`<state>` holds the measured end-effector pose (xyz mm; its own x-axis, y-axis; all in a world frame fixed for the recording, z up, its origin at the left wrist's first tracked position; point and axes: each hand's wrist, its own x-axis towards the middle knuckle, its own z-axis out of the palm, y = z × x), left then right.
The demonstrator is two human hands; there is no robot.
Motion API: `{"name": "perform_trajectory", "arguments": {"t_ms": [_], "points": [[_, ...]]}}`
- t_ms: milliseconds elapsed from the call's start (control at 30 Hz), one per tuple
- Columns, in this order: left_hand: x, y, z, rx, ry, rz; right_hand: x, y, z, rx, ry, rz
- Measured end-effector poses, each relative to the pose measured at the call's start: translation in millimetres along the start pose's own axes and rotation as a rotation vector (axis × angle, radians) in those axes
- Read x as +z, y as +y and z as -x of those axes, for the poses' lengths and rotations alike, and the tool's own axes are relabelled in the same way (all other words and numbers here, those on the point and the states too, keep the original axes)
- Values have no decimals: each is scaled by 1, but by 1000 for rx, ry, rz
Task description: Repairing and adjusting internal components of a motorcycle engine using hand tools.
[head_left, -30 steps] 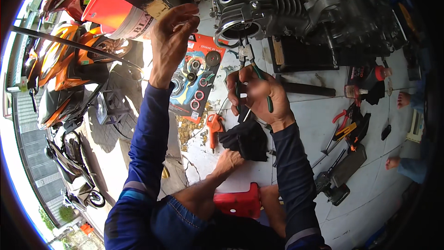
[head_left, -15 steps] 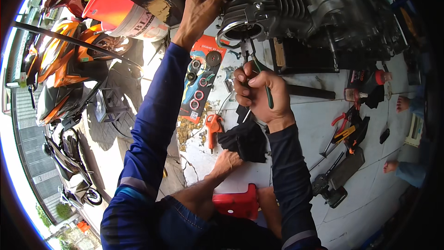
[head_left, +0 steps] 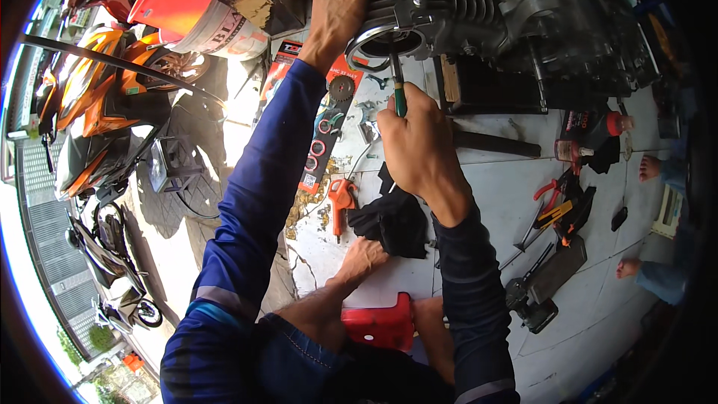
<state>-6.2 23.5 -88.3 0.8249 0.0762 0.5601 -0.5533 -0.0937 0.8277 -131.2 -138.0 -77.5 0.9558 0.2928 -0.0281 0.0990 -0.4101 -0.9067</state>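
Note:
A grey finned motorcycle engine [head_left: 467, 4] fills the top of the view. My left hand [head_left: 338, 19] grips its upper left edge, with the fingertips hidden behind the casting. Below that hand, a round opening with a shiny metal rim [head_left: 357, 49] faces me. My right hand [head_left: 419, 142] is closed round green-handled pliers [head_left: 399, 93], back of the hand up. Their metal jaws reach up into the opening; what the tips touch is too dark to make out.
Under my left forearm lies a red card with a gear [head_left: 342, 90] and rings. An orange air blow gun [head_left: 341, 206] and a black cloth [head_left: 393, 224] lie nearer. Right are a bottle [head_left: 574, 151], red-handled pliers [head_left: 546, 193] and a power tool [head_left: 532, 305]. Another person's feet show far right.
My right hand has turned from palm up to back up and moved slightly. The pliers' handles, spread before, are now mostly inside my fist. My left hand stays on the engine.

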Motion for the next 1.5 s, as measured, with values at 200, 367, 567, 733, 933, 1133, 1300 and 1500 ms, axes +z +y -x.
{"name": "perform_trajectory", "arguments": {"t_ms": [200, 367, 567, 733, 933, 1133, 1300, 1500], "points": [[3, 3, 0, -415, 130, -19, 9, -25, 8, 16, -23, 661], [4, 7, 0, -442, 130, -53, 1, -15, 13, -87, 98, 716], [2, 2, 1, -423, 125, 17, 16, -1, 15, -122, 312, 428], [-1, 1, -1, -445, 76, -2, 11, 6, 4, -21, 225, 134], [2, 7, 1, -444, 145, -13, 7, -1, 5, -63, 184, 313], [2, 7, 1, -451, 154, -45, -10, 12, -6, 105, -113, -285], [-3, -4, 5, -418, 182, -3, -11, 46, -11, 502, -654, -1677], [-6, -13, 5, -405, 226, 108, 32, 52, -6, 518, -527, -1951]]}}
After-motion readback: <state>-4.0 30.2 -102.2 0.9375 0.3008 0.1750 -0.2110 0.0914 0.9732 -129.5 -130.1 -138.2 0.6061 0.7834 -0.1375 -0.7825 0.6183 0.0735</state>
